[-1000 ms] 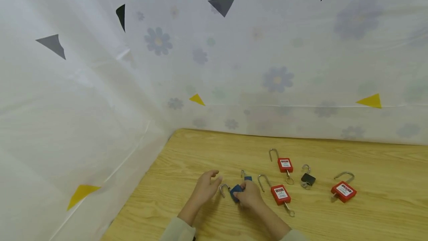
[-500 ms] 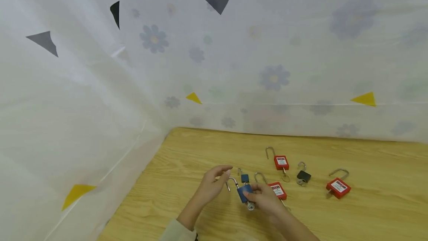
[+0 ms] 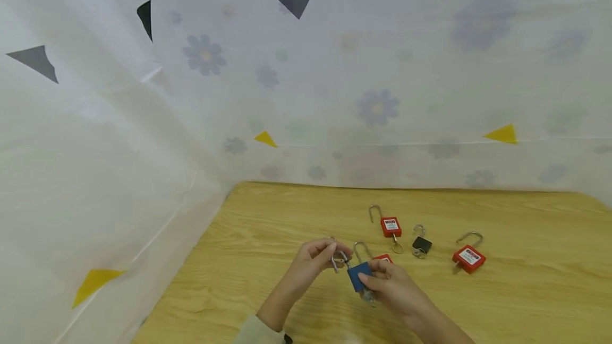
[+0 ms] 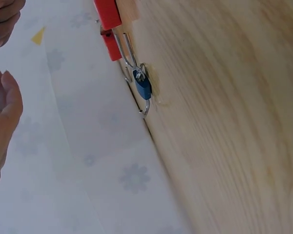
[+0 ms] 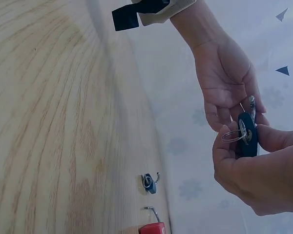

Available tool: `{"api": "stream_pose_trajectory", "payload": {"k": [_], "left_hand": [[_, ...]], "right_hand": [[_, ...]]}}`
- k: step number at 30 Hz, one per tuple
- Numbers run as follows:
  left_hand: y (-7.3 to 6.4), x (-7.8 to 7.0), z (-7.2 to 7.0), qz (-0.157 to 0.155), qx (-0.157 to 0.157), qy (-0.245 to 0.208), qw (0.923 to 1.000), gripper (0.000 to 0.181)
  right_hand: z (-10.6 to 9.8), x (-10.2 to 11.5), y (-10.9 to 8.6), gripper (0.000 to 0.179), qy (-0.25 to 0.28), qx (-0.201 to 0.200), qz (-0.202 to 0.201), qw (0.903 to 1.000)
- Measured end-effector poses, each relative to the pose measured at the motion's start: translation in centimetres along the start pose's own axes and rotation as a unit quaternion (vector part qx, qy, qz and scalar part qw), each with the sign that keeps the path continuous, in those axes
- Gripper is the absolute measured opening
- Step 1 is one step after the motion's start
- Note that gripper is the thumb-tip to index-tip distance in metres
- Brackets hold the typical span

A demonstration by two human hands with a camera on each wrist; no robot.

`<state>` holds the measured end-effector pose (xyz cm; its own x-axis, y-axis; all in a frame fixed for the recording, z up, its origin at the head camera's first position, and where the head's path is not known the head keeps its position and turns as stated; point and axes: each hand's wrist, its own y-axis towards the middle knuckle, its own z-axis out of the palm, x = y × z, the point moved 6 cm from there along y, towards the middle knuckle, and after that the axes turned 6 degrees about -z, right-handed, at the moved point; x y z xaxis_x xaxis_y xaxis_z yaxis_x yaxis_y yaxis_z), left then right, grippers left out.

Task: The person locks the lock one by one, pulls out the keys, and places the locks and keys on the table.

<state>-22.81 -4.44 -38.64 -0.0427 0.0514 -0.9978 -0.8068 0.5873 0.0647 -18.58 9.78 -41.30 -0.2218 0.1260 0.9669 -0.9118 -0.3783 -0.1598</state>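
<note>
My right hand (image 3: pixel 399 288) holds a blue padlock (image 3: pixel 359 276) by its body, thumb on the front face. Its shackle (image 3: pixel 340 257) is raised and unlatched, pointing toward my left hand (image 3: pixel 308 267). A key with a ring (image 5: pixel 233 136) sticks out of the padlock's bottom. The left thumb and fingers are close around the shackle, loosely bent; whether they touch it is unclear. A smaller blue padlock (image 4: pixel 143 87) lies on the table, mostly hidden behind the hands in the head view, plain in both wrist views.
On the wood-grain table (image 3: pixel 526 301) lie red padlocks, one (image 3: pixel 391 226) at the back, one (image 3: pixel 469 259) at the right and one (image 3: pixel 383 259) partly behind the right hand. A black padlock (image 3: pixel 422 245) sits among them. All have unlatched shackles. A white flowered sheet (image 3: pixel 296 84) hangs behind.
The right hand has lifted the blue padlock off the table and moved it rightward, its key end coming into view. The left hand has followed, its fingers now close to the shackle.
</note>
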Motion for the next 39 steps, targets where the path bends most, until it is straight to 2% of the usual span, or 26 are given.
{"api": "stream_pose_trajectory", "payload": {"k": [4,8,12,15,17,19,22,25,27,30,32,36,39], "left_hand": [[0.0,-0.2,0.7,0.058,0.071,-0.052,0.9944,0.049],[-0.1,-0.5,1.5,0.083,0.127,-0.081,0.9851,0.046],[-0.3,-0.8,2.0,0.101,0.161,-0.087,0.9778,0.042],[-0.4,-0.7,2.3,0.097,0.163,-0.087,0.9780,0.041],[-0.4,-0.6,2.5,0.086,0.146,-0.077,0.9825,0.042],[-0.3,-0.4,2.6,0.073,0.116,-0.060,0.9887,0.044],[-0.1,-0.4,2.9,0.065,0.070,-0.029,0.9949,0.045],[0.0,-0.8,3.3,0.088,0.022,0.008,0.9959,0.044],[0.1,-1.2,3.5,0.109,-0.006,0.028,0.9936,0.041],[0.0,-1.8,3.8,0.146,-0.047,0.070,0.9856,0.033],[0.0,-2.3,4.0,0.159,-0.069,0.099,0.9799,0.028],[0.1,-2.8,4.3,0.156,-0.110,0.151,0.9699,0.020],[0.2,-3.0,4.4,0.145,-0.127,0.175,0.9654,0.018]], "right_hand": [[-0.3,0.1,-0.8,0.043,0.020,0.033,-0.010,0.9992],[-0.8,0.2,-1.7,0.043,0.022,0.039,-0.012,0.9989],[-1.1,0.1,-2.4,0.044,0.024,0.041,-0.004,0.9989],[-1.2,0.1,-2.9,0.045,0.028,0.047,-0.002,0.9985],[-1.2,0.1,-3.1,0.044,0.022,0.054,-0.012,0.9982],[-1.2,0.0,-3.3,0.043,0.010,0.052,-0.020,0.9984],[-1.3,-0.1,-3.6,0.040,-0.030,0.027,-0.028,0.9988],[-1.4,-0.2,-3.9,0.039,-0.056,-0.007,-0.020,0.9982],[-1.4,-0.2,-4.0,0.036,-0.062,-0.021,-0.019,0.9977],[-1.4,-0.3,-4.1,0.031,-0.064,-0.040,-0.019,0.9969],[-1.5,-0.3,-4.1,0.030,-0.074,-0.058,-0.021,0.9954],[-1.7,-0.4,-4.2,0.032,-0.108,-0.098,-0.024,0.9890],[-1.8,-0.5,-4.4,0.035,-0.118,-0.116,-0.026,0.9859]]}}
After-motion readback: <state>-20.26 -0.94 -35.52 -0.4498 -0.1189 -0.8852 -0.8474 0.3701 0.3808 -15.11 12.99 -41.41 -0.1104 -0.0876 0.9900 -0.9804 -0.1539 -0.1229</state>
